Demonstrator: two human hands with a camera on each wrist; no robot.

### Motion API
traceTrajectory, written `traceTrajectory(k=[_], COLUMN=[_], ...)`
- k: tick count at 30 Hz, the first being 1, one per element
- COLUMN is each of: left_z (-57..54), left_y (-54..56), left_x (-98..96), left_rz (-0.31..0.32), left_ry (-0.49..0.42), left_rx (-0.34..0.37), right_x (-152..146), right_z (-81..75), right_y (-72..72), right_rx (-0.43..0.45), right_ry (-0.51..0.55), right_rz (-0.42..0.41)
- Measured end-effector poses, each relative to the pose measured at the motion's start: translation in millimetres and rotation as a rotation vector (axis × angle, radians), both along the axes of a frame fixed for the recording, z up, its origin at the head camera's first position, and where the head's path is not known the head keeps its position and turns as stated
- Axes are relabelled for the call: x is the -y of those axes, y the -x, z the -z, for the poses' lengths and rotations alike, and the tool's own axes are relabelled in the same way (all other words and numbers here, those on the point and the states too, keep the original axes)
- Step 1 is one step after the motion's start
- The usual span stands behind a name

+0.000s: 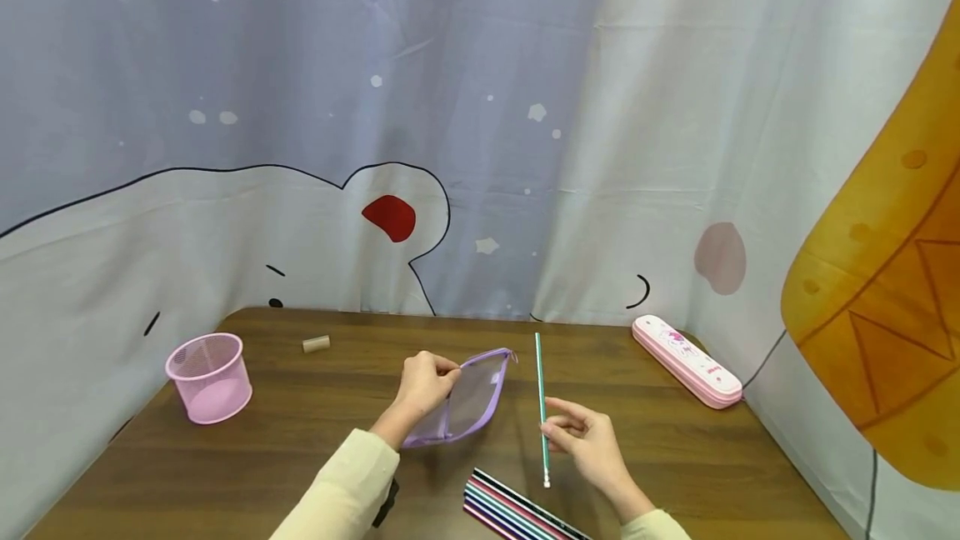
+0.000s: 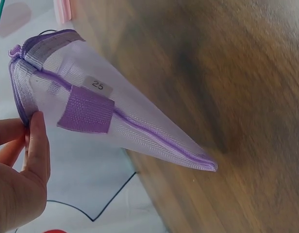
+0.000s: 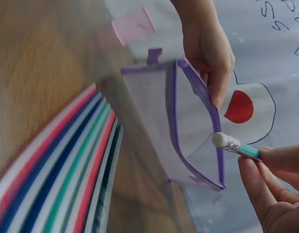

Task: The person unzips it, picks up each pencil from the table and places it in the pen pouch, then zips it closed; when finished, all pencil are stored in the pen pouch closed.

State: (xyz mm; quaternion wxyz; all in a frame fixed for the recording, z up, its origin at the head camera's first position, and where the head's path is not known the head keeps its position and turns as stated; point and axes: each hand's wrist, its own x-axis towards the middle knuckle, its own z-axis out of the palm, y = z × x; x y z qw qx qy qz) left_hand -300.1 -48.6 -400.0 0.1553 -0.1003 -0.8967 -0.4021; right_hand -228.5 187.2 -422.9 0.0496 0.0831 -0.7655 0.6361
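My left hand (image 1: 423,387) pinches the zipper edge of a purple mesh pouch (image 2: 140,116), lifted off the table with its mouth spread apart. A tag marked 25 shows on the pouch in the left wrist view. To the right of the pouch, my right hand (image 1: 588,444) pinches a green pencil (image 1: 540,390) between thumb and fingers. The pencil stands nearly upright, its white eraser end low. In the right wrist view that eraser (image 3: 220,140) appears in front of the pouch mouth. Several striped pencils (image 1: 517,511) lie side by side on the table below the hands.
A pink mesh pen holder (image 1: 210,382) stands at the table's left. Behind it lies a small beige cylinder (image 1: 316,344). A pink pencil case (image 1: 686,361) rests at the back right, beside a cable. A printed curtain (image 1: 487,148) hangs behind the wooden table (image 1: 315,423).
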Motion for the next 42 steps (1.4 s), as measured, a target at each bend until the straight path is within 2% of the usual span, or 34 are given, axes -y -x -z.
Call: traceTrajectory(k=[5,7,10,15,18,22,27,30,33,39,42], left_z=[5.9,8.7,13.2,18.2,18.4,18.1,17.3,16.4,16.9,18.5,19.9], left_y=[0.6,0.4,-0.3,-2.6,-5.1,-8.6,-11.6,-12.8,-12.3,-10.3,-10.1], left_x=[-9.3,-13.1,-18.3,-23.7,-25.9,-29.4,-32.8,-32.8,-30.7,-22.0,-17.7], left_rz=[-0.023,-0.042,-0.081,-0.091,-0.069,-0.030,0.019,0.029,0.031,0.010,0.004], left_ry=[-0.022,-0.028,-0.030,-0.022,-0.028,-0.039,-0.071,-0.084,-0.070,-0.043,-0.043], left_rx=[-0.059,-0.106,-0.147,-0.134,-0.129,-0.118,-0.079,-0.065,-0.081,-0.089,-0.103], right_x=[19,27,38,51,54,60,74,82,84,65,46], right_z=[7.1,10.7,16.0,19.3,18.7,18.4,20.2,21.5,21.8,17.1,16.5], right_y=[5.0,7.7,12.8,24.9,33.8,43.5,49.8,51.0,49.2,39.1,31.1], right_rx=[0.102,0.133,0.171,0.253,0.301,0.314,0.280,0.242,0.185,0.056,-0.032], right_ry=[0.130,0.155,0.166,0.183,0.182,0.170,0.133,0.026,-0.098,-0.166,-0.286], right_rz=[0.075,0.073,0.026,-0.029,-0.012,0.027,0.083,0.123,0.143,0.075,0.006])
